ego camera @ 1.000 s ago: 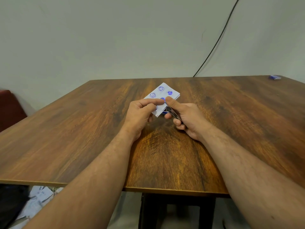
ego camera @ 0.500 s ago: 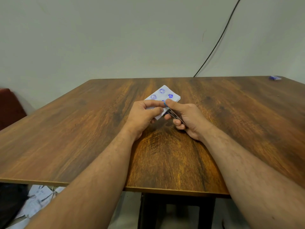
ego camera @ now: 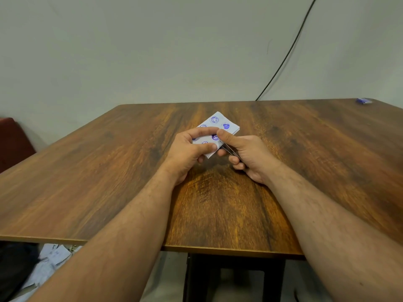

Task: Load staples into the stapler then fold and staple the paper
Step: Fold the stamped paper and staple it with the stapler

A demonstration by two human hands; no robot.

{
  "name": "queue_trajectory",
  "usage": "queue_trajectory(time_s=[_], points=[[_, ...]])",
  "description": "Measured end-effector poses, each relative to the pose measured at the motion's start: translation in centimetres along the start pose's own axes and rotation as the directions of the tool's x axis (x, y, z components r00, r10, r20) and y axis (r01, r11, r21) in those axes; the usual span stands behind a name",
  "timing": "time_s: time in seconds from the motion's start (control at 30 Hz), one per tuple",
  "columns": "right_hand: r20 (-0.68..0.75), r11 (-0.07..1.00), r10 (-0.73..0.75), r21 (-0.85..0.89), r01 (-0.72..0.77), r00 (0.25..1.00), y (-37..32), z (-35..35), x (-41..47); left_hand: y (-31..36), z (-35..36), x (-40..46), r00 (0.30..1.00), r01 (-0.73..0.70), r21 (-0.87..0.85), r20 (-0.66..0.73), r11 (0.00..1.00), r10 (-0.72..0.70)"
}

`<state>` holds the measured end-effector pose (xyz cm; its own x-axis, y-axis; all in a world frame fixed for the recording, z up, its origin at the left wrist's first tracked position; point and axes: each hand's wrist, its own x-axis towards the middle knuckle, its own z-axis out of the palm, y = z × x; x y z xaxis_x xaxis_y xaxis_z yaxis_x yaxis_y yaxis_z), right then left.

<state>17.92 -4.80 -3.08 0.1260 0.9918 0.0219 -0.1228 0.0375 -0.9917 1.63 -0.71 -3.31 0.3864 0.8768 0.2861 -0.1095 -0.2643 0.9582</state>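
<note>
A folded white paper (ego camera: 220,123) with blue round stamps sits in the middle of the wooden table (ego camera: 109,171). My left hand (ego camera: 187,151) pinches its near left part between thumb and fingers. My right hand (ego camera: 246,155) is wrapped around a small metal stapler (ego camera: 231,151), of which only a thin silver strip shows. The stapler's nose sits at the paper's near right edge, under my right thumb. Most of the stapler is hidden in my palm.
A small blue box (ego camera: 363,101) lies at the table's far right corner. A black cable (ego camera: 287,51) runs down the wall behind the table. Loose papers (ego camera: 48,264) lie on the floor at lower left, and a dark red seat (ego camera: 13,140) stands to the left.
Both hands stay on the paper and stapler. My left fingers have shifted slightly along the paper, uncovering a little more of its stamped face; my right thumb still presses at the stapler's nose.
</note>
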Motion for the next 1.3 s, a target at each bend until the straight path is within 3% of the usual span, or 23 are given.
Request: queue_trajectory(time_s=[0.27, 0.93, 1.13, 1.3], points=[[0.037, 0.999, 0.017, -0.037, -0.015, 0.999, -0.06, 0.13, -0.09, -0.22, -0.08, 0.22, 1.000, 0.003, 0.027, 0.004, 1.000, -0.003], [-0.058, 0.990, -0.042, -0.140, 0.033, 0.997, 0.11, 0.37, -0.18, -0.11, -0.33, 0.14, 0.999, 0.030, -0.022, 0.027, 0.999, -0.029], [-0.084, 0.999, 0.000, 0.049, 0.004, 0.997, -0.14, 0.07, 0.22, -0.46, -0.44, 0.46, 0.999, 0.035, -0.075, -0.036, 0.997, -0.037], [-0.126, 0.995, 0.017, 0.096, -0.005, 0.992, -0.10, 0.05, 0.29, 0.00, 0.10, 0.16, 0.995, 0.065, -0.037, -0.067, 0.997, -0.068]])
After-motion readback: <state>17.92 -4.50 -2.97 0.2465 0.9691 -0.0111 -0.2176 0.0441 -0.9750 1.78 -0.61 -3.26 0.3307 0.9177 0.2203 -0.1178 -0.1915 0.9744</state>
